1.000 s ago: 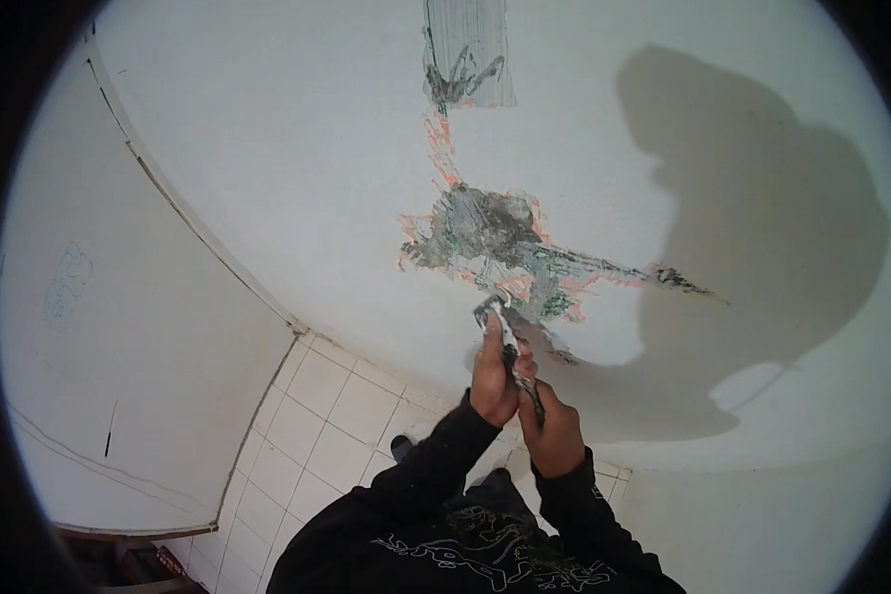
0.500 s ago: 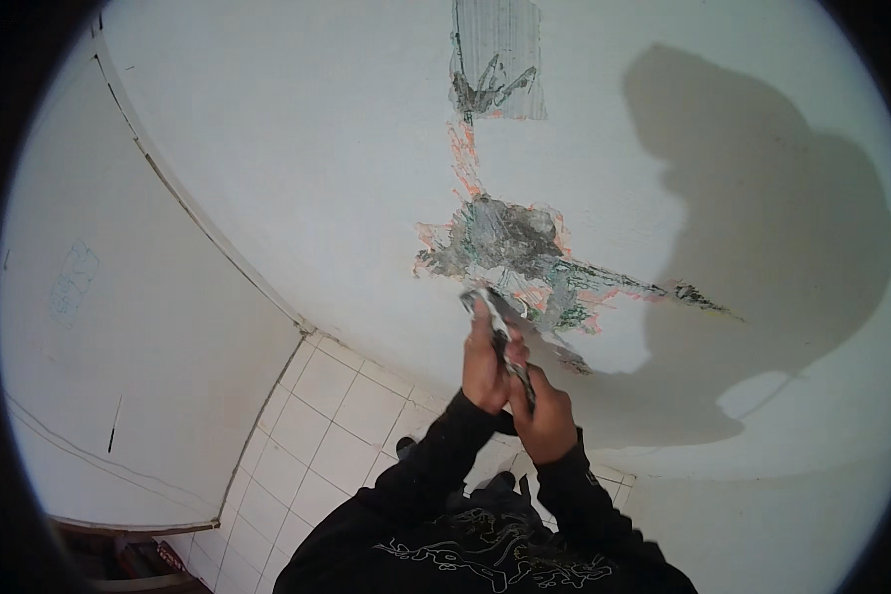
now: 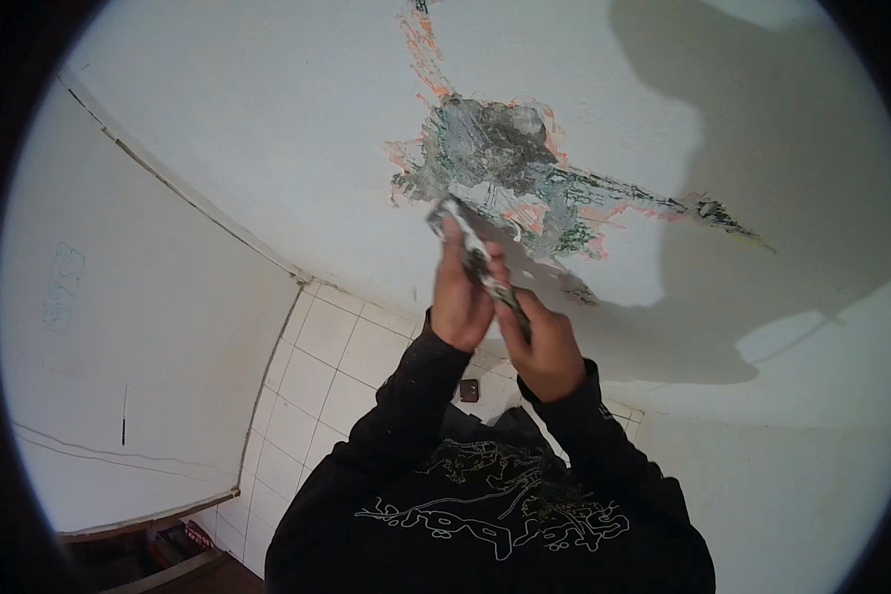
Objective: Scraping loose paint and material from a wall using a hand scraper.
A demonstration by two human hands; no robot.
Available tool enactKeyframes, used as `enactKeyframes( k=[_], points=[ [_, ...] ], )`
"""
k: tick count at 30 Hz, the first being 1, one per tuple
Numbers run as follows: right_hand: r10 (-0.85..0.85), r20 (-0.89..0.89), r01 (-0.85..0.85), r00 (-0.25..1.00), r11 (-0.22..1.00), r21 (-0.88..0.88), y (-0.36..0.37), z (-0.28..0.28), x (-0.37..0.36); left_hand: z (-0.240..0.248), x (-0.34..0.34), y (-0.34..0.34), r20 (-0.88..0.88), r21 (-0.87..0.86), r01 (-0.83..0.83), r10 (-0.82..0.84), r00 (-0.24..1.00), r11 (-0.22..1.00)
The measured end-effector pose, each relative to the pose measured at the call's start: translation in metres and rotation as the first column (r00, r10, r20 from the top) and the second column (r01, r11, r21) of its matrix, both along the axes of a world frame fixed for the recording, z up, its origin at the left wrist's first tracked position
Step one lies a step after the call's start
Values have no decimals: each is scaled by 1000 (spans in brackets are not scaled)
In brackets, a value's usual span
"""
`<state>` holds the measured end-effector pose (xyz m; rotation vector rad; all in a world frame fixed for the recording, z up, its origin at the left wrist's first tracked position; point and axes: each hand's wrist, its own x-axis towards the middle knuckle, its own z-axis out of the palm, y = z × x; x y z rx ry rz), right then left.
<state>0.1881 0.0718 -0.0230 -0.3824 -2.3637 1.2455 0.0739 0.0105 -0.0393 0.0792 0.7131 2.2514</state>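
Left hand (image 3: 459,299), right hand (image 3: 546,351) clasp long tool (image 3: 469,238) | white wall (image 3: 257,119), rough grey patch (image 3: 495,141) | tiled floor (image 3: 358,348) below

No word or number could be read for sure. Small blue hand-drawn signs (image 3: 64,287), a bit like letters, sat in a thin blue box shape on the smooth white side wall (image 3: 158,337), up and to the left of the person's black long-sleeved cloth top (image 3: 406,475). They were too faint to make out. Thin, pale, curly lines (image 3: 505,540), like a drawing, ran over the front of the top. A tiny pale mark (image 3: 607,408) by its right cuff was too small to read. Left of the top, a red thing (image 3: 197,535) had little pale marks, also too small.
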Motion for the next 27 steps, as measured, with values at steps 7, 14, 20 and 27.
enactKeyframes(
  k=[7,14,20,27],
  points=[
    [-255,127,257,958,966,6,25,-14,83,-10,74,37,-8,76,242,-242,970,967],
    [-148,186,147,971,989,21,52,32,132,-21,108,57,-4,416,356,-389,921,837],
    [-49,144,45,988,998,33,50,50,99,-18,89,58,126,364,163,-221,967,917],
    [-60,182,118,981,938,-327,33,47,110,-1,95,53,136,220,128,-160,978,967]
  ],
)
